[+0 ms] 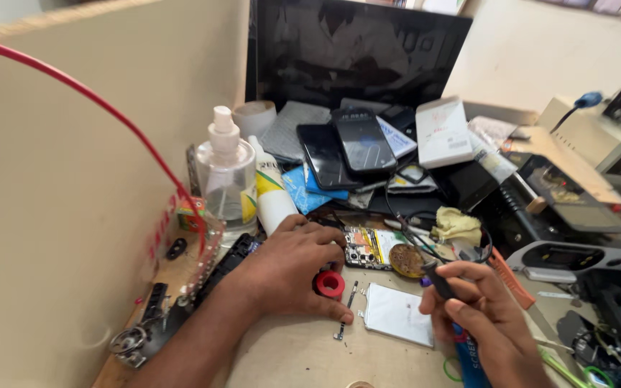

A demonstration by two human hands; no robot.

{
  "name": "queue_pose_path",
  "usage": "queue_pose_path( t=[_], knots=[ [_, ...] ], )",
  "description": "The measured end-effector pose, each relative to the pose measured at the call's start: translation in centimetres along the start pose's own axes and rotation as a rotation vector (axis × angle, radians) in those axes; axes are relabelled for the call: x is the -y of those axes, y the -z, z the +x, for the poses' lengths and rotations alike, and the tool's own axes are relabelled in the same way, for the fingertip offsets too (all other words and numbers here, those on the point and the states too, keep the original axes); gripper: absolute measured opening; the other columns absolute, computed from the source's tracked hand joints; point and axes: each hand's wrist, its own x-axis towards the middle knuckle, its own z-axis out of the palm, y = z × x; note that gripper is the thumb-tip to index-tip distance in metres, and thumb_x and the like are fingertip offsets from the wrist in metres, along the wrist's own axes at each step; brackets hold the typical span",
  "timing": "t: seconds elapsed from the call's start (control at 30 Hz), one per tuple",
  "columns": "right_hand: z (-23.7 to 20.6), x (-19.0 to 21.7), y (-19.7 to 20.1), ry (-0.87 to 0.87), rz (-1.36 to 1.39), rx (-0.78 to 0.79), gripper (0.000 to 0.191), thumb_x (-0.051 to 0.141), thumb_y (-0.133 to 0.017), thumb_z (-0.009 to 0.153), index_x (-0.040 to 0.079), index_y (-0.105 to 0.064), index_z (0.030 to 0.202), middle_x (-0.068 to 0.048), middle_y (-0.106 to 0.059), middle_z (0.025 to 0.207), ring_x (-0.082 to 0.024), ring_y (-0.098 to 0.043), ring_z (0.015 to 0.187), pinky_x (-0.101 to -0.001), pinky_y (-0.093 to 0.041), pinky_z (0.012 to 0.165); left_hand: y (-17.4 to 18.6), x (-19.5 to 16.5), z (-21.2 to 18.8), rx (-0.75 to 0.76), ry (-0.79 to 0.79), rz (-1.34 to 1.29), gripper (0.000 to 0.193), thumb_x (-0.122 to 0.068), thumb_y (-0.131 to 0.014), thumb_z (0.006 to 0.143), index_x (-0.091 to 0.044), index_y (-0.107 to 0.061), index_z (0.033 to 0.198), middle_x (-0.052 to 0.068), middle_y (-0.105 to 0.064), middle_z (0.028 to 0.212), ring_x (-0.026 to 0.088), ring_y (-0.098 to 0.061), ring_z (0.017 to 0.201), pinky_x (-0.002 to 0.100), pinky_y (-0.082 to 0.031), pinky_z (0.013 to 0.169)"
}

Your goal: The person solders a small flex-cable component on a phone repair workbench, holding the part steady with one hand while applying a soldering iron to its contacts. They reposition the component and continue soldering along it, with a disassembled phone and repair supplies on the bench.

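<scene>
Far left, a red cable arcs down past a clear pump bottle and a white squeeze bottle. The left hand lies flat on the surface, fingers curled loosely about a small red spool and touching it, not clamped. Just beside it sits the opened phone, circuit board bare: light, stiff and fragile, I'd say, best taken by its outer edges. A thin metal strip and a pale flat panel lie in front. Then the right hand, fingers closed round a dark-handled tool, tip aimed at the phone. Behind, stacked phones; far right, a black machine
</scene>
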Motion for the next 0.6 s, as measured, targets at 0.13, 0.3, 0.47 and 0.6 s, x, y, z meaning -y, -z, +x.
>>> queue_pose_path(
  t=[0.13,0.3,0.47,0.6],
  knots=[
    [-1.0,-1.8,1.4,0.020,0.034,0.043,0.045,-0.004,-0.052,0.095,0.004,-0.051,0.140,-0.023,-0.071,0.100,-0.020,-0.057,0.073,-0.0354,-0.049,0.068,-0.2,0.3,0.5,0.025,-0.002,-0.004,0.072,-0.070,-0.081,0.061,-0.009,-0.073,0.099,0.012,-0.061,0.134,0.029,-0.051,0.132,0.046,-0.029,0.113],
    [-2.0,-3.5,2.7,0.000,0.010,0.082,0.050,-0.002,-0.051,0.096,0.006,-0.048,0.145,-0.022,-0.064,0.106,-0.020,-0.057,0.076,-0.0364,-0.051,0.070,-0.3,0.3,0.3,0.022,0.005,-0.008,0.072,-0.071,-0.080,0.062,-0.009,-0.074,0.099,0.012,-0.061,0.134,0.029,-0.051,0.133,0.046,-0.029,0.114],
    [-2.2,-3.7,3.1,-0.045,-0.026,0.069,0.053,-0.003,-0.052,0.094,0.007,-0.047,0.145,-0.023,-0.064,0.106,-0.020,-0.057,0.073,-0.0357,-0.047,0.068,-0.2,0.3,0.4,-0.004,-0.014,-0.004,0.076,-0.073,-0.079,0.061,-0.008,-0.074,0.100,0.014,-0.062,0.132,0.030,-0.052,0.131,0.046,-0.029,0.113],
    [-2.0,-3.6,3.2,-0.033,0.000,0.085,0.052,-0.004,-0.052,0.093,0.006,-0.048,0.144,-0.024,-0.063,0.104,-0.020,-0.055,0.071,-0.0355,-0.045,0.066,-0.2,0.3,0.3,-0.004,-0.010,-0.016,0.074,-0.073,-0.079,0.062,-0.008,-0.074,0.099,0.013,-0.062,0.132,0.029,-0.052,0.132,0.046,-0.029,0.113]
  ],
)
